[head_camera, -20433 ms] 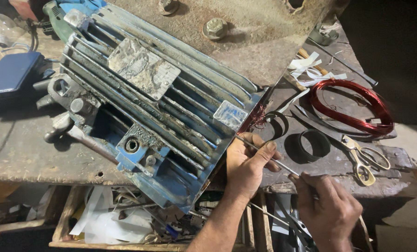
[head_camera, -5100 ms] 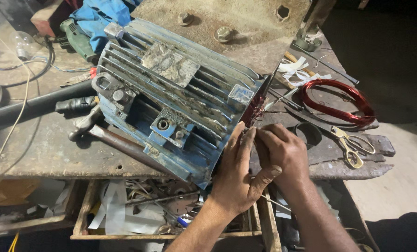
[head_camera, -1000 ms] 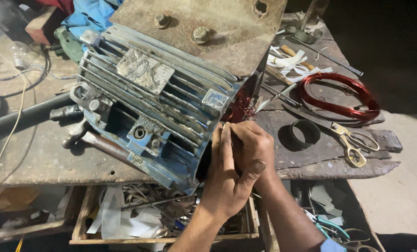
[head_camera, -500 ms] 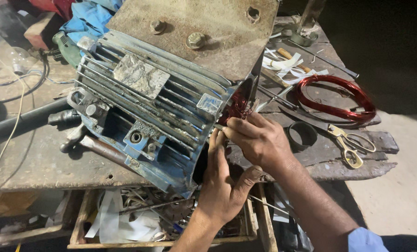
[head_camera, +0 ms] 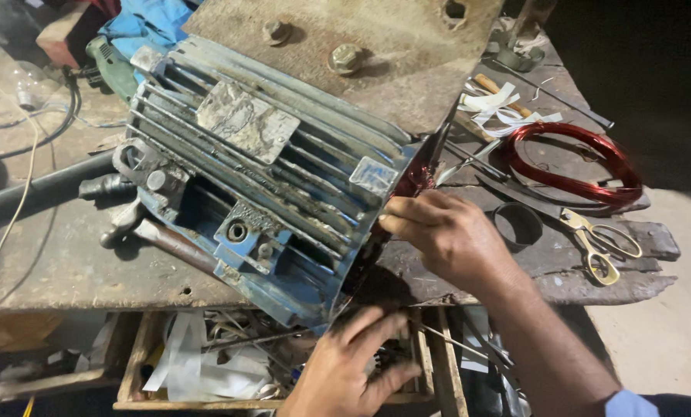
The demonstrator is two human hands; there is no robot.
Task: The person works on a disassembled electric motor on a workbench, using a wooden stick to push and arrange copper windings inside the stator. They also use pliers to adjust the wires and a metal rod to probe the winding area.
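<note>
Blue finned motor housing (head_camera: 268,193), long axis upper-left to lower-right, open end toward both hands, right hand (head_camera: 449,235) fingertips pinched there, left hand (head_camera: 353,371) spread open below.

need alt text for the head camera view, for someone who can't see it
A person's right hand presses its fingertips at the open end of a blue finned electric motor housing lying on a worn workbench, while the left hand reaches below the bench edge. A red wire coil and gold-handled scissors lie to the right.
</note>
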